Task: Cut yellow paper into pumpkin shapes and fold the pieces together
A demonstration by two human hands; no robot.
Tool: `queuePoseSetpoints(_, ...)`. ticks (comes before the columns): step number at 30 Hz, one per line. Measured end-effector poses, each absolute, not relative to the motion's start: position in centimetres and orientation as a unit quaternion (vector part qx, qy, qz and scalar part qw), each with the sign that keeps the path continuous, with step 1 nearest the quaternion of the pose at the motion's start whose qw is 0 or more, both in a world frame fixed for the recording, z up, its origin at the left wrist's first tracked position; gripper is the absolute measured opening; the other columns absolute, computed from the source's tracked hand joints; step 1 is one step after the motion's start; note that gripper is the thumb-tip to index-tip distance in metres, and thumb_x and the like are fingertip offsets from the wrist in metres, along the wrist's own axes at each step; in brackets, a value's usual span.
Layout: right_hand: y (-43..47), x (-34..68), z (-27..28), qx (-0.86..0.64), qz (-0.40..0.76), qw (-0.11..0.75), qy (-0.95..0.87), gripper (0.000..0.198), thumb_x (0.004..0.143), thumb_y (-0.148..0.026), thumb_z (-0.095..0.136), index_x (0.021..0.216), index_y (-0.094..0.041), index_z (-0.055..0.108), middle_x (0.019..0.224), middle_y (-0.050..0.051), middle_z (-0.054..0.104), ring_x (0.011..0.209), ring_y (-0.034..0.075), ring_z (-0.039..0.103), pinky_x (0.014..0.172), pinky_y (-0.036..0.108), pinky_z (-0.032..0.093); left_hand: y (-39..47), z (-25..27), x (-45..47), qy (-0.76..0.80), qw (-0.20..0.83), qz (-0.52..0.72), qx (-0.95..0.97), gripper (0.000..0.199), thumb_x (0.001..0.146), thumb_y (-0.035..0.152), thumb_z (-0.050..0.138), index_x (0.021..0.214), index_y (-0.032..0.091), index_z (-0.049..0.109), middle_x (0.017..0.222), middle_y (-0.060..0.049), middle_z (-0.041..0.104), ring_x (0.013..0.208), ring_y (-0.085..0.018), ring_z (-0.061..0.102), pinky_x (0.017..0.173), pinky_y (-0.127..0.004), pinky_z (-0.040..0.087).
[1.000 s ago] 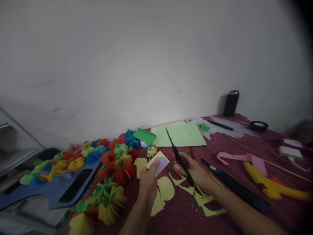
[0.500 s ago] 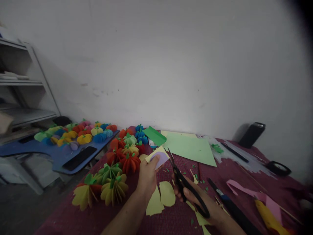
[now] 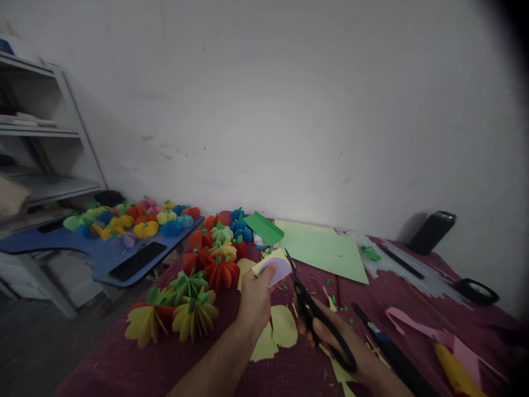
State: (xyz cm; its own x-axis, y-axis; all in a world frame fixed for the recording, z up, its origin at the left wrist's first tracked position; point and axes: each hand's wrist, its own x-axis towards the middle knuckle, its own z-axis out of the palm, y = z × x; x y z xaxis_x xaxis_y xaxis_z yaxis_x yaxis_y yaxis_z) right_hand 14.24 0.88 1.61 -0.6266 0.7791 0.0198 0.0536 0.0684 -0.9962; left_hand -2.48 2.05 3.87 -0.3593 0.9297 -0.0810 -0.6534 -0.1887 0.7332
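Observation:
My left hand [image 3: 255, 300] pinches a small yellow paper piece with a lilac template on it [image 3: 276, 266], held just above the maroon table mat [image 3: 173, 364]. My right hand [image 3: 330, 336] grips black scissors [image 3: 314, 309], whose blades point up toward the right edge of that paper. Cut yellow paper shapes [image 3: 278, 328] lie flat under and between both hands, and thin yellow offcuts sit by my right wrist.
Paper pumpkins [image 3: 194, 281] crowd the mat's left side, and more sit on a blue board [image 3: 103, 248]. Green sheets [image 3: 326, 251] lie behind. A black knife [image 3: 392, 353], pink strip [image 3: 425, 333], yellow glue gun [image 3: 457, 375], tape roll [image 3: 475, 289], black cylinder [image 3: 430, 231] lie right; shelves [image 3: 37, 160] stand left.
The view swung left and down, bringing the shelves in. My right hand drew the scissors closer to the paper in my left hand; between the last two frames little moved.

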Motion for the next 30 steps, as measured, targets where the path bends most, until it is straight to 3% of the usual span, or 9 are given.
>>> queuePoseSetpoints(13, 1.1, 14.6, 1.0, -0.337, 0.592, 0.296, -0.670, 0.036, 0.081, -0.043, 0.050, 0.111, -0.022, 0.050, 0.075, 0.002, 0.052, 0.062, 0.012, 0.047, 0.054, 0.022, 0.037, 2.1, 3.9, -2.4, 0.351, 0.531, 0.746, 0.196, 0.028, 0.058, 0.025, 0.070, 0.081, 0.011, 0.065, 0.075, -0.007, 0.067, 0.070, -0.018, 0.062, 0.065, -0.029, 0.049)
queuePoseSetpoints(30, 2.1, 15.0, 1.7, -0.343, 0.573, 0.279, -0.690, 0.045, 0.073, -0.052, 0.055, 0.100, -0.016, 0.056, 0.062, -0.001, 0.048, 0.047, 0.007, 0.040, 0.042, 0.019, 0.032, 2.2, 3.9, -2.6, 0.347, 0.531, 0.745, 0.206, 0.024, 0.057, 0.024, 0.070, 0.077, 0.012, 0.065, 0.073, -0.005, 0.067, 0.068, -0.017, 0.062, 0.065, -0.030, 0.050)
